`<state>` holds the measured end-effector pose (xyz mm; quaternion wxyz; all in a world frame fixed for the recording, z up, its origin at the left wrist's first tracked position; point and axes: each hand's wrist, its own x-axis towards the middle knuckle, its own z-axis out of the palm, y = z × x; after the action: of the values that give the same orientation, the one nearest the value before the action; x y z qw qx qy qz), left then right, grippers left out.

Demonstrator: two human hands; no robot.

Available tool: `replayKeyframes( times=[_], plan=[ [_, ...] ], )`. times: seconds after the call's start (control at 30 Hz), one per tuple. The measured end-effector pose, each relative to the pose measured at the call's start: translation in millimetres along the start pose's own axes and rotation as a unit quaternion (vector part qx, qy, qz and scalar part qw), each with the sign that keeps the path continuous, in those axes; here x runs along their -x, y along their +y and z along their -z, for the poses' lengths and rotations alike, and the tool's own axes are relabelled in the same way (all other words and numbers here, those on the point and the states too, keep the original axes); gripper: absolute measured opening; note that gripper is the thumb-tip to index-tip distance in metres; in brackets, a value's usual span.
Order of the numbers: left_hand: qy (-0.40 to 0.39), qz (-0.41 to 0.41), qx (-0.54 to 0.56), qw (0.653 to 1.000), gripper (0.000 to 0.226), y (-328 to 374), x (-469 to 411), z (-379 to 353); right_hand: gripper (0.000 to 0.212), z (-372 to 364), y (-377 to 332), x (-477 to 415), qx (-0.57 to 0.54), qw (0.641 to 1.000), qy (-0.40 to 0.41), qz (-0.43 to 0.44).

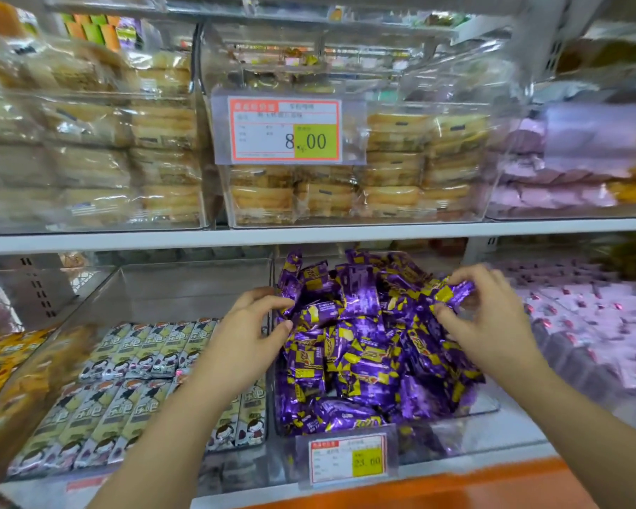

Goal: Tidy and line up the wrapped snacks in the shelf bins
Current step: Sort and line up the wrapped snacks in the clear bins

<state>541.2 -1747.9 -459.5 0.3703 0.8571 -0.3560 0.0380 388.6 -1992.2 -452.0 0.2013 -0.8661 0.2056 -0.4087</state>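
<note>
On the lower shelf, both hands reach into a clear bin [489, 405] heaped with purple snacks [364, 347]. The left hand [246, 336] sits at the heap's 9 o'clock edge, at the bin's left wall; its fingers [268, 306] curl loosely with thumb and forefinger a little apart, tips touching the nearest wrappers without clamping on any that can be seen. The right hand [489, 325] is at 2 o'clock on the heap; its fingertips pinch one purple packet [459, 290], lifted slightly above the pile, thumb below and the other fingers bent over it.

The snacks are small pillow-shaped packets in shiny, crinkled purple foil with yellow patches and red lettering. They lie jumbled, pointing every way, piled highest toward 12 o'clock and thinning at the bin's front right corner, where bare plastic shows.

At 9 o'clock from the heap, a neighbouring bin holds long flat bars [125, 409] in pale wrappers with cartoon figures, laid in neat rows. At 3 o'clock lie pink packets [584, 321], blurred. A price tag [347, 459] in a clear holder hangs at the bin's front, at 6 o'clock. On the upper shelf, stacked golden cakes [393, 178] in clear wrap fill transparent boxes, behind a larger tag [283, 128] reading 8.00.
</note>
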Motion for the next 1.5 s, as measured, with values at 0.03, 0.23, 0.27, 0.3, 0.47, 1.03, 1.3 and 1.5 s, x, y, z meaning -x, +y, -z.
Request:
replayKeyframes(
  times=[0.03, 0.23, 0.27, 0.3, 0.47, 1.03, 1.3, 1.5],
  plan=[
    [0.0, -0.001, 0.003, 1.0, 0.028, 0.9, -0.1, -0.4, 0.029, 0.6, 3.7, 3.5, 0.043, 0.999, -0.022, -0.014],
    [-0.009, -0.005, 0.019, 1.0, 0.026, 2.3, -0.8, -0.9, 0.031, 8.9, 8.0, 13.0, 0.184, 0.977, -0.106, -0.003],
    [-0.009, -0.007, 0.026, 1.0, 0.025, 1.4, -0.4, -0.9, 0.032, 10.5, 4.2, 12.8, 0.176, 0.981, -0.084, 0.003],
    [-0.007, -0.01, 0.033, 0.999, 0.025, 0.5, 0.3, -0.3, 0.032, 10.8, -2.9, 12.7, 0.172, 0.983, -0.06, 0.02],
    [-0.008, -0.012, 0.038, 0.999, 0.023, -2.5, 3.6, 2.8, 0.021, -15.7, -62.0, 9.9, 0.087, 0.952, -0.197, 0.219],
    [-0.008, -0.036, 0.069, 0.997, 0.012, -12.0, 8.7, 15.9, 0.033, -89.8, -87.6, 5.7, 0.035, 0.909, -0.357, 0.212],
    [-0.07, -0.056, 0.106, 0.99, 0.071, 10.7, 18.7, 11.8, 0.042, -54.3, -101.7, 11.5, -0.279, 0.921, -0.27, -0.019],
    [0.041, -0.031, 0.134, 0.99, 0.038, 4.5, 17.6, 11.9, 0.025, -22.1, -87.7, -2.3, -0.257, 0.884, -0.391, -0.018]
  ],
)
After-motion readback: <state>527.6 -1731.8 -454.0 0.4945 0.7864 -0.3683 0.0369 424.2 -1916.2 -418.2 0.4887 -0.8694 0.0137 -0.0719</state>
